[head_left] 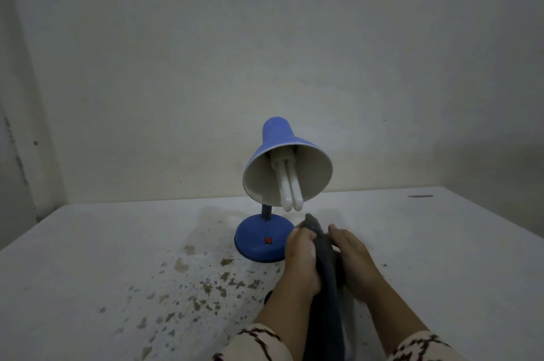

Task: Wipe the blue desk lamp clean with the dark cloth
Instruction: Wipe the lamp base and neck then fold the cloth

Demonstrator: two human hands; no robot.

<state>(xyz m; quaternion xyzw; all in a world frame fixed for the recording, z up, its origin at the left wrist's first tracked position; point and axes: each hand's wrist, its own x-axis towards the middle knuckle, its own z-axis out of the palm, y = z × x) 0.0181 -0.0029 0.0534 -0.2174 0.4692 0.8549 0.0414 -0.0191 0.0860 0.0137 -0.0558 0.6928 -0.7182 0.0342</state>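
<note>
The lamp (287,166) stands at frame centre on a white table (88,272), near the back wall (176,51). Its shade (279,137) is a smooth blue cone with an off-white interior, tilted toward the camera; a white folded-tube bulb (290,190) protrudes past the rim. A short ribbed neck (266,213) joins the shade to a round, domed blue base (259,240) carrying a red switch (268,240).

The cloth (323,272) is dark grey and soft, bunched into a long fold in the lower centre of the frame, just right of the base. The left hand (301,260) is clenched on the cloth; its knuckles overlap the base's right edge. The right hand (353,257) lies against the cloth's right side with fingers extended and relaxed. Patterned sleeves (256,343) show at the bottom edge.

Brown flaked stains (206,287) speckle the table at lower left. A small dark mark (420,196) lies at the right, near the wall
</note>
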